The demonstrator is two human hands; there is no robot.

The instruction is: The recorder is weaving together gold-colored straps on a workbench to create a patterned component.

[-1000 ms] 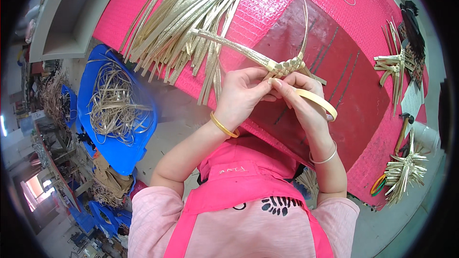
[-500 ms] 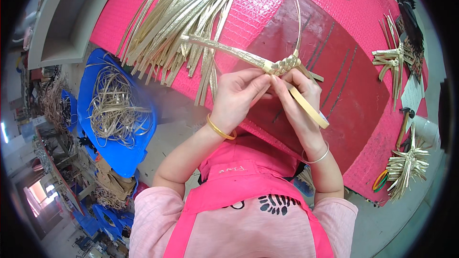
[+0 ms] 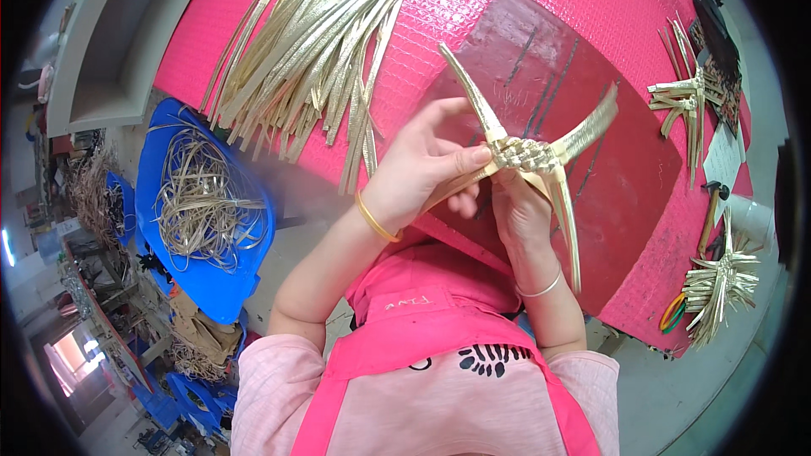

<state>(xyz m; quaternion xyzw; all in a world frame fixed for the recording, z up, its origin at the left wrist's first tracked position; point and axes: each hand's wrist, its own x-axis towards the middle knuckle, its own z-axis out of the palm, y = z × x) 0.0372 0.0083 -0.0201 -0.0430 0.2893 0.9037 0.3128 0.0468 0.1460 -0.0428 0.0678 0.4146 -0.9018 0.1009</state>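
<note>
A small woven piece of pale straw strips (image 3: 525,154) is held up over a dark red board (image 3: 583,127) on the pink table (image 3: 473,8). Loose strip ends stick out of it up-left, up-right and downward. My left hand (image 3: 422,165), with a gold bangle at the wrist, pinches the left side of the weave with thumb and fingers. My right hand (image 3: 519,211), with a thin bracelet, grips the piece from below. A big pile of loose straw strips (image 3: 329,42) lies on the table, just left of my left hand.
A blue tub (image 3: 211,279) with curled straw offcuts stands on the floor at the left. Finished woven straw pieces (image 3: 688,101) lie at the table's right edge, and another straw piece (image 3: 718,283) lower down, beside a hammer (image 3: 708,219), a white roll and coloured rubber bands.
The woven piece has been turned and lifted closer to the camera. The long strip that pointed right and down now hangs downward, and another end points up-left.
</note>
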